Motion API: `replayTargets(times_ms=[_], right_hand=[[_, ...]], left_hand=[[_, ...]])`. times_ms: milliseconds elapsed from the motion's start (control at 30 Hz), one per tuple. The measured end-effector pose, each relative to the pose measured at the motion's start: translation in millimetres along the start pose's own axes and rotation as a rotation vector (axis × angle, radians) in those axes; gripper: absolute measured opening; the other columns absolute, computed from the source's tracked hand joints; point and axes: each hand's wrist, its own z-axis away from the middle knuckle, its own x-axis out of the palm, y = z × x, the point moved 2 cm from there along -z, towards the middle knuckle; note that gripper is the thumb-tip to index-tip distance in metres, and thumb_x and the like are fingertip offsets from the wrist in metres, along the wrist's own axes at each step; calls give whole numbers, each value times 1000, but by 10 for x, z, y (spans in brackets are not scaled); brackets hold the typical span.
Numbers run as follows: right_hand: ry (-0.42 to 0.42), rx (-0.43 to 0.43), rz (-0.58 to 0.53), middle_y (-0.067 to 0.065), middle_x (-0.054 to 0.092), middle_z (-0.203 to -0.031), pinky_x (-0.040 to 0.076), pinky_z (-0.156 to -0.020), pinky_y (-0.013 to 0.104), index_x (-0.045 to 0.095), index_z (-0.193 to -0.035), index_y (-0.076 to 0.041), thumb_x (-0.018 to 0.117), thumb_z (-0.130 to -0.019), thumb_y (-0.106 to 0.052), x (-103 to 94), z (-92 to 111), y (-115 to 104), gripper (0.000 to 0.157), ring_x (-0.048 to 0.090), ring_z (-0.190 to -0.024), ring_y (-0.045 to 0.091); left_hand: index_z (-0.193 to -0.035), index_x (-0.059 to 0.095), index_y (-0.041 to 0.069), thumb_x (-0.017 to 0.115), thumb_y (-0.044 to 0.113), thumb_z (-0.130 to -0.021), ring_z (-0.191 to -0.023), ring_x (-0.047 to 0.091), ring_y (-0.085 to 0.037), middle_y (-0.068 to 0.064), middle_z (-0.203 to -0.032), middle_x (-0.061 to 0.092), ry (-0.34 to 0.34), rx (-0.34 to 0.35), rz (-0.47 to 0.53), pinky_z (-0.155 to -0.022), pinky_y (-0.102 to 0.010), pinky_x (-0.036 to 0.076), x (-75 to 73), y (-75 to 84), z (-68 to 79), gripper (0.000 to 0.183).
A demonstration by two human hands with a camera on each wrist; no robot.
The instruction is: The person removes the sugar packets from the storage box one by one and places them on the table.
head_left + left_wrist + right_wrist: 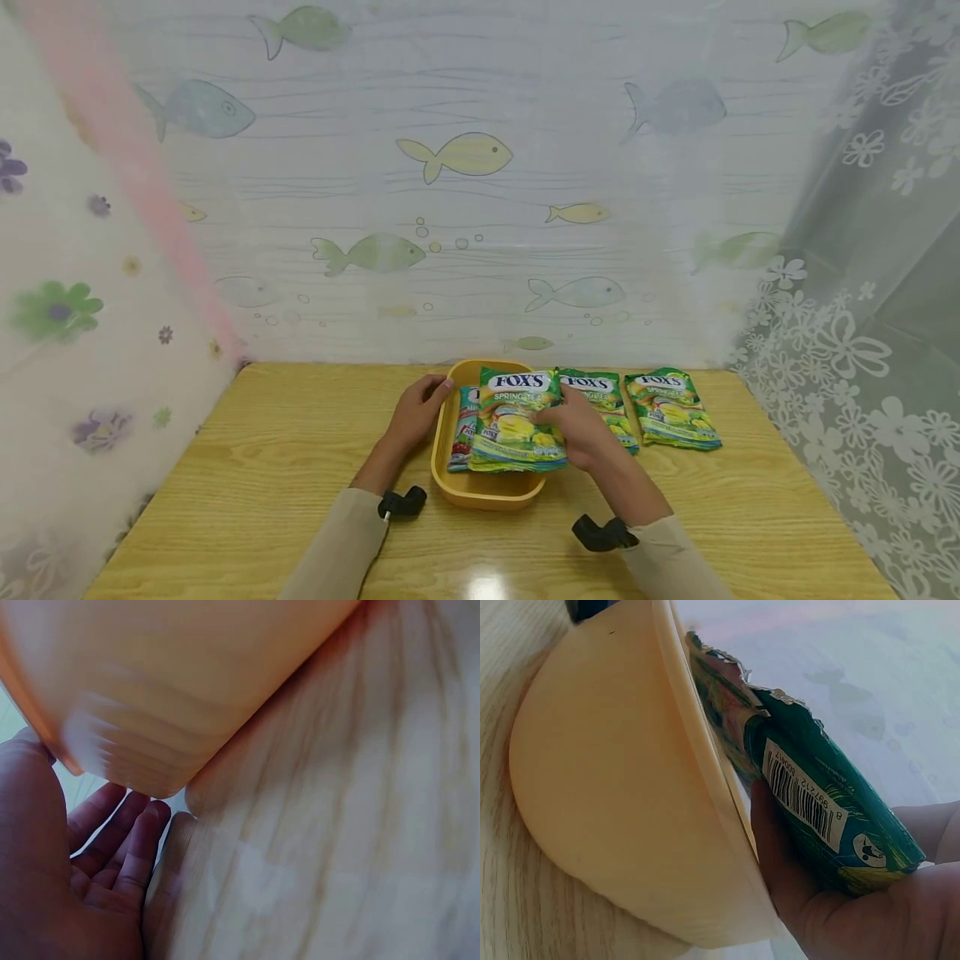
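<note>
A yellow plastic basin (487, 502) stands on the wooden table. My left hand (418, 410) holds its far left side, the thumb at the rim and the fingers around the outer wall (172, 697). In my right hand (581, 423) is a green Fox's Spring Tea candy bag (513, 429), gripped by its right edge above the basin; the right wrist view shows its barcode side (802, 791) near the rim. Under it, inside the basin, a teal and red candy bag (461, 442) shows partly; the rest is hidden.
Two more green Fox's candy bags lie right of the basin: one (622, 417) partly behind my right hand, another (672, 410) farther right. A fish-patterned curtain (465, 250) hangs along the table's back edge, with flowered curtains at both sides.
</note>
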Motion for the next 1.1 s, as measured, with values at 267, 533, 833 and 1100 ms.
replayTargets(times_ms=[267,533,833,1100], right_hand=[[-13,-14,19,32,-1,-172,24,-125,65,-5,-165,9,62,-99,5,-92,80,-7,94,6,-157,55],[-27,-38,28,24,54,-142,59,-92,37,27,-161,7,64,-98,3,-187,117,39,73,65,-111,25],[-20,-15,41,33,-1,-172,28,-124,63,-11,-165,7,61,-99,4,-289,159,85,98,10,-157,54],[-16,-17,34,32,-11,-172,28,-125,62,-15,-164,7,61,-99,1,-353,188,117,101,8,-157,54]], left_hand=[[-142,65,6,59,45,-110,-112,71,-28,-13,-127,72,2,5,12,-97,-47,59,-1,-6,-11,51],[-140,67,7,60,46,-109,-113,70,-27,-11,-127,72,6,6,1,-99,-48,58,1,-31,-22,51],[-140,67,7,60,47,-109,-112,70,-26,-11,-127,72,9,-2,1,-99,-47,58,-3,-40,-13,52],[-139,67,7,59,48,-109,-115,69,-27,-11,-128,71,12,-5,-4,-102,-48,57,-7,-23,-10,51]])
